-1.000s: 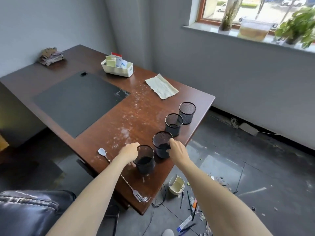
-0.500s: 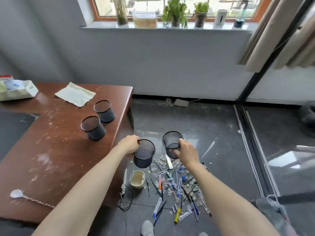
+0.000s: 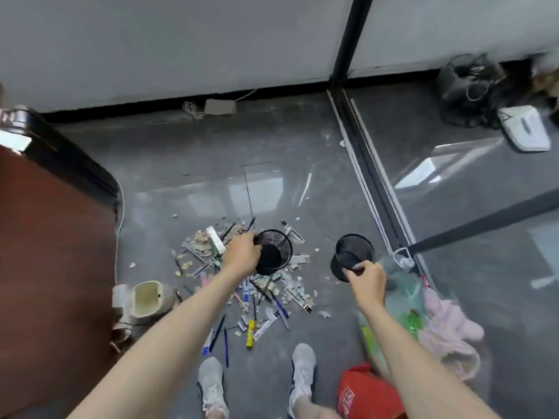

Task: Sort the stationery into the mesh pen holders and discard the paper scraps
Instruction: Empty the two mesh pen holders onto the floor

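Observation:
My left hand [image 3: 242, 254] grips the rim of a black mesh pen holder [image 3: 276, 247] held over a pile of pens, markers and paper scraps [image 3: 242, 285] scattered on the grey floor. My right hand [image 3: 367, 279] pinches the near rim of a second black mesh holder [image 3: 352, 252], held to the right of the pile. Both holders look empty inside.
The brown desk [image 3: 51, 252] fills the left side, with a small beige bin [image 3: 148, 299] and a cable at its foot. My grey shoes [image 3: 302, 370] stand just behind the pile. Coloured bags [image 3: 363, 391] lie at right, beside a black floor track [image 3: 381, 195].
I lifted both holders off the desk and carried them right and down over the floor pile. The view swung from the desk to the floor; my hands spread apart.

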A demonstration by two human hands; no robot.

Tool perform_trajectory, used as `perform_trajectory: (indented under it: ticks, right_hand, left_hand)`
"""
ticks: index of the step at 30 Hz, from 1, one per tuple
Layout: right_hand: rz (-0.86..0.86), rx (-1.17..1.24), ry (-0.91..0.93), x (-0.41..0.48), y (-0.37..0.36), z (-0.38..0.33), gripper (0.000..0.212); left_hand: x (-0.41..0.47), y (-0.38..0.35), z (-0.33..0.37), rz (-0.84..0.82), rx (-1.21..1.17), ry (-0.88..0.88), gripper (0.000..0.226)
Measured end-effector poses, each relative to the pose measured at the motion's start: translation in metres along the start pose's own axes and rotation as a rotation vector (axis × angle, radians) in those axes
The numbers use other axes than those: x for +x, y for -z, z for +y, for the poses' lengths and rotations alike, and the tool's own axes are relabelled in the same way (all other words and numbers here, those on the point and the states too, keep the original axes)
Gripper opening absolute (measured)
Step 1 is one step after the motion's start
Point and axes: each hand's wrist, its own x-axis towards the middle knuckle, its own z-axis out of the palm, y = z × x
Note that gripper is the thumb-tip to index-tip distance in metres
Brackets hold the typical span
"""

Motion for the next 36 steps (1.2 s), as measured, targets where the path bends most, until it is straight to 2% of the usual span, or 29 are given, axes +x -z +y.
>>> perform_trajectory:
  ticks: [5,10,18,21,25,30,33,36]
  right_hand:
    - [0.12,0.13,-0.099,0.076,-0.062,0.074,0.015]
    - [0.19,0.162,-0.119,0.164,-0.137,0.129,0.026]
    - [0.242,0.213,-0.159,0.287,-0.237,0.192,0.031]
    - [0.21,0.397,-0.194,0.327,-0.264,0.208,0.034]
    - [0.223,0.783,-0.298,0.381,-0.293,0.225,0.054]
    - [0.238,0.935,-0.309,0.418,-0.304,0.236,0.056]
    - [0.245,1.041,-0.354,0.434,-0.309,0.245,0.046]
    - [0.234,1.044,-0.382,0.438,-0.317,0.252,0.041]
  left_hand:
    - [0.085,-0.107,-0.002,0.027,-0.129,-0.001,0.024]
    - [0.181,-0.204,-0.003,-0.032,-0.306,0.0,0.014]
    - [0.31,-0.326,0.003,-0.065,-0.493,0.0,0.027]
    - [0.345,-0.364,0.006,-0.102,-0.593,-0.004,0.024]
    - [0.385,-0.409,0.012,-0.12,-0.716,0.027,0.017]
    - [0.416,-0.451,0.024,-0.132,-0.799,0.055,0.016]
    - [0.426,-0.472,0.029,-0.125,-0.825,0.085,0.018]
    - [0.432,-0.484,0.031,-0.092,-0.826,0.114,0.024]
